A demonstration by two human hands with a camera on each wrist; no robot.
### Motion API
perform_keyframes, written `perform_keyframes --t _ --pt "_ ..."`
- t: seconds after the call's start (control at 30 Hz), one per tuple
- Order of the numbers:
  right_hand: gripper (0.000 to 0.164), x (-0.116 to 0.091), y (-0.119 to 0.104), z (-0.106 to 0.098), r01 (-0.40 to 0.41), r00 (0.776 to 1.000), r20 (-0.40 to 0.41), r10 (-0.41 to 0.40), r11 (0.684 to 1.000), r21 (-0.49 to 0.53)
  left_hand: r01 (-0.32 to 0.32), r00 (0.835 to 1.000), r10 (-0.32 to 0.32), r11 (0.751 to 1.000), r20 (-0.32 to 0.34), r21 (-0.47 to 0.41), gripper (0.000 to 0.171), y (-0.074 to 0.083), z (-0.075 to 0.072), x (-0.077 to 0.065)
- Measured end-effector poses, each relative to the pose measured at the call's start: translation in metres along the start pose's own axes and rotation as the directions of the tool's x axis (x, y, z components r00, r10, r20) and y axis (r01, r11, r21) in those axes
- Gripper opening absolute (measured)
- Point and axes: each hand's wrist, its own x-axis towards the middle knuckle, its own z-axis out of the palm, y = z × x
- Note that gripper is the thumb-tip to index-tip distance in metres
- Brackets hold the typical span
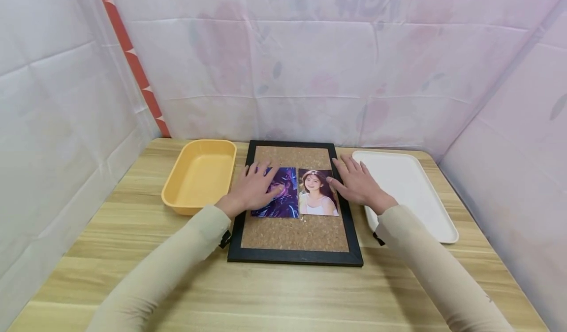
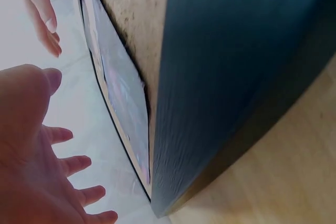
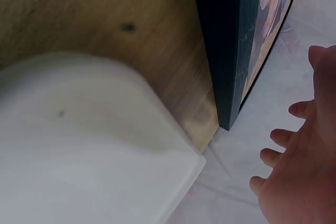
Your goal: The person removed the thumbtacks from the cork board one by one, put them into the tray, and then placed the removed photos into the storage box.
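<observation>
A cork board (image 1: 292,236) with a black frame (image 1: 296,256) lies on the table. Two pictures are side by side on the cork: a dark blue and purple picture (image 1: 285,208) and a portrait photo (image 1: 315,196) of a person in a white top. My left hand (image 1: 253,188), fingers spread, is over the board's left side and covers part of the purple picture. In the left wrist view, that hand (image 2: 37,161) stands apart from the board's surface. My right hand (image 1: 358,183) spreads its fingers above the right frame edge, thumb overlapping the portrait. Neither hand holds anything.
A yellow tray (image 1: 199,206) stands left of the board. To its right lies a shallow white tray (image 1: 425,201), partly under my right forearm. Pale printed cloth (image 1: 310,66) hangs behind the wooden table (image 1: 283,297) and along both sides.
</observation>
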Motion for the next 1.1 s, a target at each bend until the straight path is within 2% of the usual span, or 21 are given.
perform_keyframes --t 0.23,0.47,0.8,0.93,1.1 --pt "0.071 0.001 -0.002 0.003 0.014 1.000 0.001 -0.014 0.999 0.037 -0.022 0.999 0.022 1.000 0.043 0.003 0.071 0.008 0.003 -0.001" --pt "0.069 0.002 -0.006 0.001 0.043 0.999 -0.018 -0.042 0.997 0.065 -0.094 0.990 0.090 0.995 0.112 0.033 0.071 0.018 0.006 -0.001" --pt "0.068 0.012 -0.010 0.005 0.053 0.998 -0.028 -0.049 0.986 0.158 -0.191 0.959 0.181 0.981 0.218 0.026 0.073 0.034 0.010 0.000" --pt "0.064 0.020 -0.011 0.006 0.052 0.999 -0.011 -0.051 0.979 0.199 -0.207 0.945 0.188 0.977 0.267 0.043 0.074 0.042 0.008 0.003" --pt "0.053 0.030 -0.014 0.004 0.077 0.997 -0.010 -0.077 0.973 0.215 -0.213 0.939 0.188 0.975 0.287 0.057 0.075 0.050 0.009 0.012"
